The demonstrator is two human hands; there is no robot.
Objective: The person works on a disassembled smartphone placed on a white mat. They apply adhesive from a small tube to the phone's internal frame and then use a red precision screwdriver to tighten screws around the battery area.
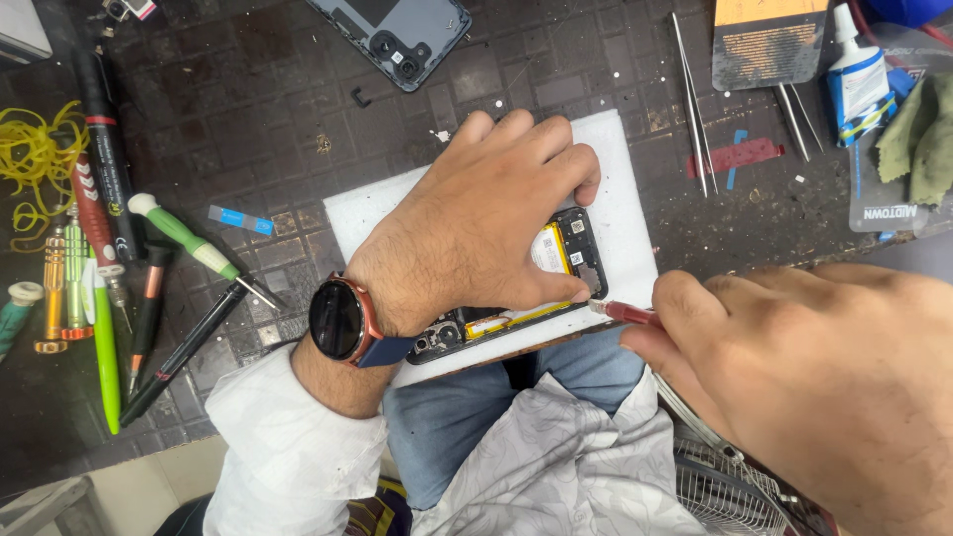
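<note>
Head view: left hand [476, 223] pressed down over opened phone [556, 273], fingers together, pinning it flat on white pad [625, 169] at bench edge, over lap. Right hand [804, 377] clamped on red-handled screwdriver [625, 314], tip at phone's lower corner, near left thumb. Phone back cover [392, 30] set aside, top. Screwdrivers [109, 268] lined up left, tweezers [695, 99] and glue bottle [854, 74] right. Dark gridded mat [248, 109], scuffed, dusty.

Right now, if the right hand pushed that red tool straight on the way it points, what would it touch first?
Probably the lower corner of the opened phone, beside the left hand's thumb. The right hand aims the red tool leftward, its tip at that corner; depth is unclear.
</note>
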